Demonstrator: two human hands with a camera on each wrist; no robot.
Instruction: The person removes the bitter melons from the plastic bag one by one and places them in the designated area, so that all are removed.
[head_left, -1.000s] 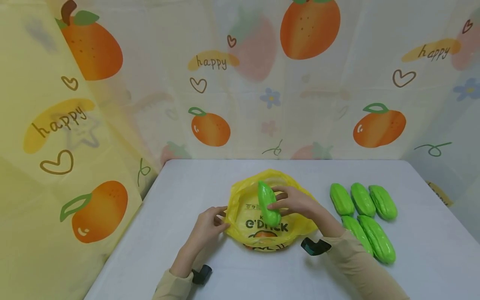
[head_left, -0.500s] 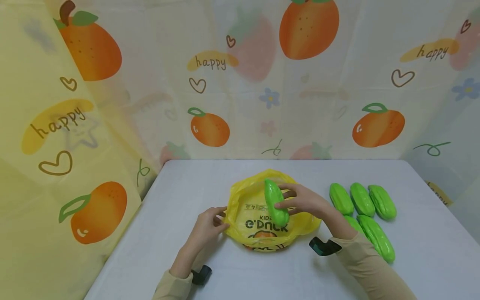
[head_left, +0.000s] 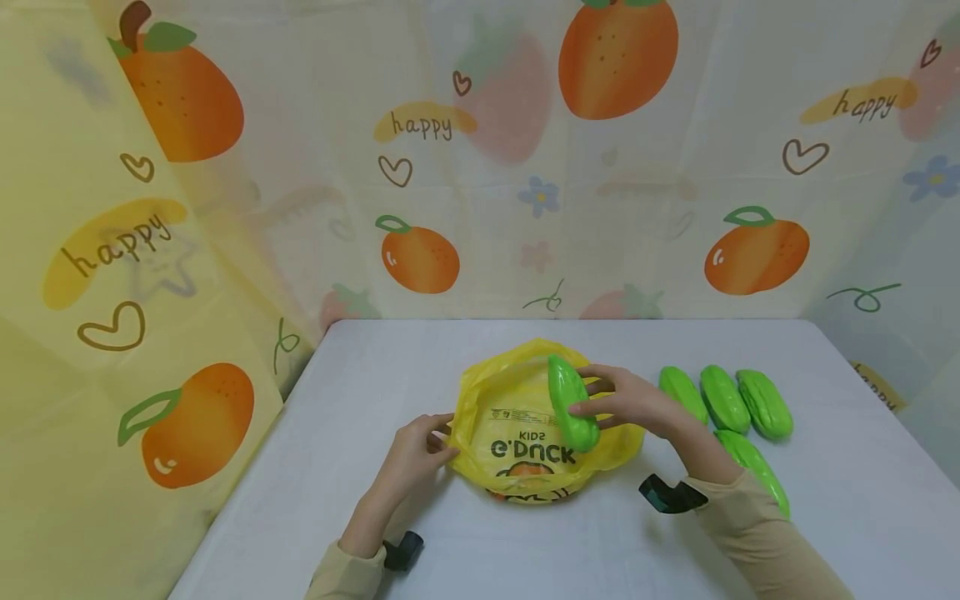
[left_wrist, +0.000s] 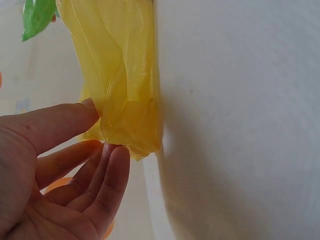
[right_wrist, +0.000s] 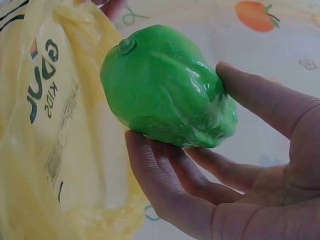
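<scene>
A yellow plastic bag [head_left: 480,392] with dark lettering stands on the table, its mouth spread wide. My left hand [head_left: 417,446] pinches the bag's left edge between thumb and fingers; the left wrist view shows the thin yellow film [left_wrist: 125,65] at the fingertips. Over the right part of the bag's mouth, my right hand [head_left: 630,400] grips a glossy green gourd [head_left: 572,404] with an elongated, ridged body. In the right wrist view, the thumb lies on one side of the gourd [right_wrist: 160,85] and the fingers on the other; a small stem nub faces away from the palm.
Several similar green gourds [head_left: 725,398] lie on the white table [head_left: 360,367] to the right of the bag, one partly behind the right forearm. A curtain [head_left: 495,208] printed with fruit rises behind the table. Both wrists wear small black cameras [head_left: 405,550].
My right hand has shifted to the right with the green gourd, from over the middle of the bag towards its right rim. The left hand stays at the bag's left edge.
</scene>
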